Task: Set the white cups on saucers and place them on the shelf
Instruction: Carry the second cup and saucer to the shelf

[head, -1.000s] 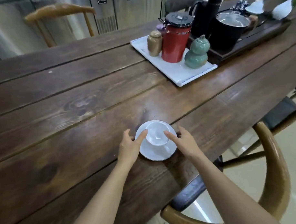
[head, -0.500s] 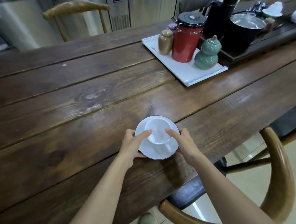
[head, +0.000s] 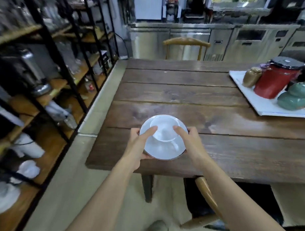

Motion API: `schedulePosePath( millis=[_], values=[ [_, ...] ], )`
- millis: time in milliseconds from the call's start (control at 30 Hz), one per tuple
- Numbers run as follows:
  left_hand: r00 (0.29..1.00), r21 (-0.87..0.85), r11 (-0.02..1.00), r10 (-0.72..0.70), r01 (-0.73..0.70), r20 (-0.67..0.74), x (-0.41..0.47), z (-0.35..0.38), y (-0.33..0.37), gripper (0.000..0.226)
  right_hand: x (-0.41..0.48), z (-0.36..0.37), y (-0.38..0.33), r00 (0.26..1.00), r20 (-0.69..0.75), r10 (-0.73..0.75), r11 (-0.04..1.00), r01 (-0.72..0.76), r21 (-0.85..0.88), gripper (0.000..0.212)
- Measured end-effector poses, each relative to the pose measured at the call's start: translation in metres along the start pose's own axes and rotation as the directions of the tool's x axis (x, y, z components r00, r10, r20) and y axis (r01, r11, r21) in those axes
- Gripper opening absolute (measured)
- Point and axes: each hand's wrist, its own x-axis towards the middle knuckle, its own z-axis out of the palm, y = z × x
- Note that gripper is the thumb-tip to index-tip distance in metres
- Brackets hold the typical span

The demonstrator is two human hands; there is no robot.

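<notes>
A white cup [head: 165, 128] sits on a white saucer [head: 162, 150], held up above the near left corner of the wooden table [head: 192, 97]. My left hand [head: 138, 144] grips the saucer's left rim with its forefinger against the cup. My right hand [head: 190, 142] grips the right rim, its forefinger also touching the cup. A black-framed shelf [head: 50, 87] with wooden boards stands to the left, blurred, and carries other white cups [head: 29, 169] low down.
A white tray [head: 266, 105] at the table's right holds a red canister [head: 277, 80], a brown jar [head: 251, 76] and a green gourd jar [head: 296, 98]. A wooden chair [head: 186, 45] stands at the far side, another chair [head: 207, 200] below my right arm. Floor runs between table and shelf.
Both hands have lifted the saucer with the cup off the table. The view has swung left, bringing the shelf into sight.
</notes>
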Motion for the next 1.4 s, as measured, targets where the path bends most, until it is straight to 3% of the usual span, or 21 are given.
schedulePosePath(
  millis=[133,233,300,467,533,700,1000,1133,1267,1400],
  values=[
    [0.981,-0.120,0.990,0.051,-0.075,-0.187,-0.056,-0.081,-0.010,0.063,-0.048,0.073,-0.012,0.976,0.217,-0.027,0.999,0.031,-0.016,0.052],
    [0.939,-0.175,0.975,0.070,-0.135,-0.336,-0.100,-0.135,-0.018,0.053,-0.085,0.127,-0.016,0.931,0.364,-0.039,0.996,0.063,-0.055,0.052],
    [0.898,-0.190,0.968,0.067,-0.165,-0.436,-0.130,-0.171,-0.027,0.047,-0.111,0.163,-0.017,0.888,0.458,-0.031,0.994,0.077,-0.082,0.055],
    [0.788,-0.238,0.945,0.033,-0.225,-0.614,-0.209,-0.261,-0.051,0.069,-0.186,0.246,-0.016,0.741,0.670,-0.038,0.975,0.175,-0.138,0.091],
    [0.737,-0.253,0.928,0.033,-0.274,-0.676,-0.242,-0.295,-0.063,0.064,-0.219,0.280,-0.012,0.676,0.736,-0.040,0.971,0.201,-0.131,0.084],
    [0.598,-0.288,0.894,-0.029,-0.342,-0.801,-0.330,-0.376,-0.091,0.058,-0.309,0.363,0.002,0.550,0.835,-0.030,0.961,0.247,-0.128,0.069],
    [0.447,-0.253,0.876,-0.048,-0.411,-0.893,-0.468,-0.490,-0.115,0.088,-0.453,0.491,0.020,0.350,0.936,-0.035,0.943,0.322,-0.085,0.060],
    [0.398,-0.275,0.875,-0.105,-0.399,-0.911,-0.500,-0.528,-0.118,0.092,-0.488,0.530,0.022,0.311,0.950,-0.006,0.939,0.328,-0.101,0.066],
    [0.355,-0.258,0.894,-0.122,-0.367,-0.927,-0.512,-0.566,-0.117,0.087,-0.502,0.566,0.022,0.259,0.964,0.060,0.914,0.375,-0.157,0.055],
    [0.325,-0.252,0.881,-0.120,-0.400,-0.938,-0.502,-0.609,-0.115,0.060,-0.500,0.617,0.024,0.266,0.962,0.059,0.907,0.388,-0.163,0.066]
  ],
)
